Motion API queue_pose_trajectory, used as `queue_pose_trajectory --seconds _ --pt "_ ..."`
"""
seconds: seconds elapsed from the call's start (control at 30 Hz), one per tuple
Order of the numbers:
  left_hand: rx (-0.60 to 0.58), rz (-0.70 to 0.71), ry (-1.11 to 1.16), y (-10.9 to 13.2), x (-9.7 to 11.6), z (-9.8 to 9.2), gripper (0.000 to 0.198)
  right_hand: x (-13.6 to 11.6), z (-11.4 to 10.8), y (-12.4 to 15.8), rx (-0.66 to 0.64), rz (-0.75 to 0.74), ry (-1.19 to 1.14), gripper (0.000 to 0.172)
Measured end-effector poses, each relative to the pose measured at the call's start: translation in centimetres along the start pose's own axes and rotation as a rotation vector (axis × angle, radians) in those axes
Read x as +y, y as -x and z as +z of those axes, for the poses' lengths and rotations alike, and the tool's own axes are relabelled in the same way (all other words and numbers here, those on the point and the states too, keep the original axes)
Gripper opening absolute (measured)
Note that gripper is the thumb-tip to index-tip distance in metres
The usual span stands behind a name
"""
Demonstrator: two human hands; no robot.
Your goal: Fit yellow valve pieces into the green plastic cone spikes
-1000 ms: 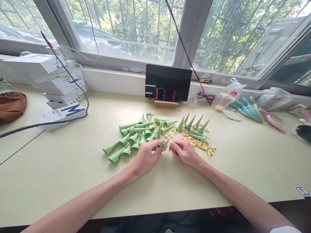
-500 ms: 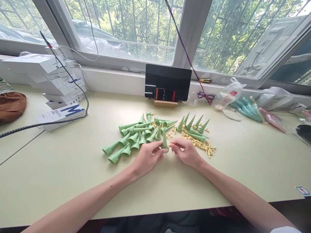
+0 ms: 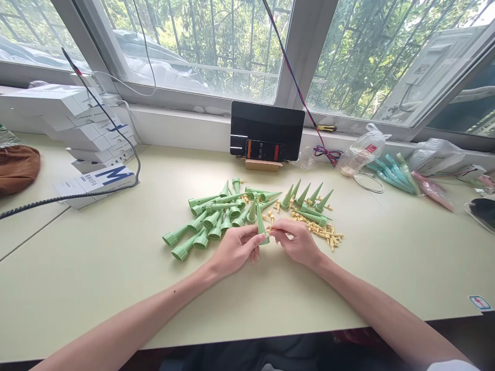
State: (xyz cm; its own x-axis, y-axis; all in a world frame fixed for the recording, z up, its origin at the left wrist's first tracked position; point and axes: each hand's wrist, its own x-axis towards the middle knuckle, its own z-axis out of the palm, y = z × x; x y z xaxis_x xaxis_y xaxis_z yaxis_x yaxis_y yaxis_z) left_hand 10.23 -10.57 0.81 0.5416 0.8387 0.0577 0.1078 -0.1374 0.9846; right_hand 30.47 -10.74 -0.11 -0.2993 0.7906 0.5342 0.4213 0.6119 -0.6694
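My left hand (image 3: 237, 251) grips a green plastic cone spike (image 3: 261, 222) near its wide base, and the tip points up with a slight lean to the left. Close against the cone's right side, my right hand (image 3: 296, 241) pinches a small yellow plastic piece (image 3: 269, 230), mostly covered by the fingertips. To the left and behind lies a heap of green cone spikes (image 3: 212, 220) with hollow round bases. Several green spikes (image 3: 302, 195) stand upright behind my right hand. Next to them is a pile of small yellow valve-like pieces (image 3: 328, 234).
A phone (image 3: 265, 150) showing a timer leans on a dark tablet (image 3: 266, 123) at the back. Stacked white boxes (image 3: 93, 134) and a black cable (image 3: 127, 144) stand at the left. Plastic bags (image 3: 363, 149) and colored packets (image 3: 394, 172) lie along the right sill.
The green cone in my left hand has tilted slightly, its tip leaning more to the left. My right hand stays beside it with the yellow piece.
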Motion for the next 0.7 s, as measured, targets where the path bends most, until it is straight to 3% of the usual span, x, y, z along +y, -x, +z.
queue_pose_trajectory --seconds 0.7 --pt "0.082 0.205 -0.336 -0.07 -0.94 0.02 0.017 -0.22 0.14 0.23 -0.062 0.013 0.094 0.024"
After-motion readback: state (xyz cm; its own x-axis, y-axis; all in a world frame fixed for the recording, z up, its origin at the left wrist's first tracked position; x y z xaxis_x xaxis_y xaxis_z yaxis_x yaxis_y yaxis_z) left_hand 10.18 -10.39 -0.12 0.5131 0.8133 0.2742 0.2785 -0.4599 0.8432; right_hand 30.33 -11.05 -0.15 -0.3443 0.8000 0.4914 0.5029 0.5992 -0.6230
